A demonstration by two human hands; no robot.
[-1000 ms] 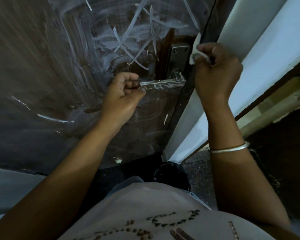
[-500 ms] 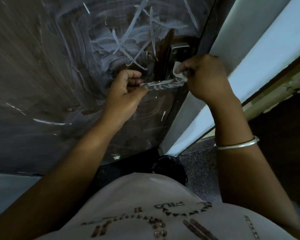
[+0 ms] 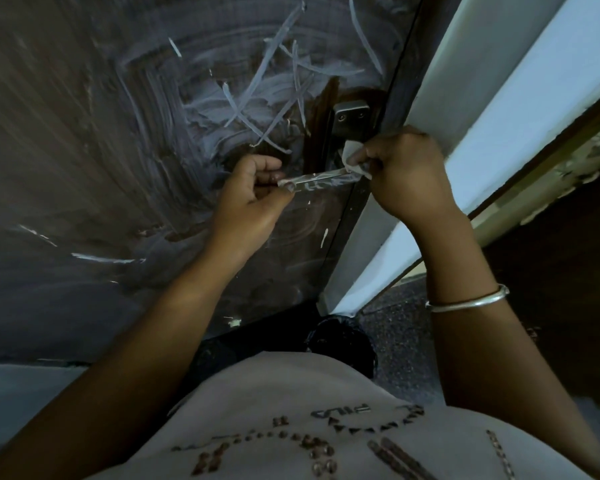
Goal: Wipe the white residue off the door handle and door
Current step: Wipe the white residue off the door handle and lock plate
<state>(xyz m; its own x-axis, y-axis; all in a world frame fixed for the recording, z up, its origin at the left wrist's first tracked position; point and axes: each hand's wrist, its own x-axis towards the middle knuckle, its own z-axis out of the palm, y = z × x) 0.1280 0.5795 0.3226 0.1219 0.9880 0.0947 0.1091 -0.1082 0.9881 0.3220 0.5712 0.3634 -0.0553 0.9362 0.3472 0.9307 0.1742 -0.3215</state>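
A dark wooden door fills the left of the head view, smeared with white residue in swirls and streaks. Its metal lever handle sticks out leftward below a steel backplate and is streaked white. My left hand pinches the free tip of the lever between thumb and fingers. My right hand grips a small white cloth and presses it on the lever's base by the door edge.
A pale blue-white door frame runs diagonally right of the door edge. Speckled floor and a dark shoe lie below. A silver bangle sits on my right wrist. More streaks mark the door's lower left.
My right hand came down from the door edge beside the backplate to the base of the lever with the cloth. My left hand kept its pinch on the lever tip.
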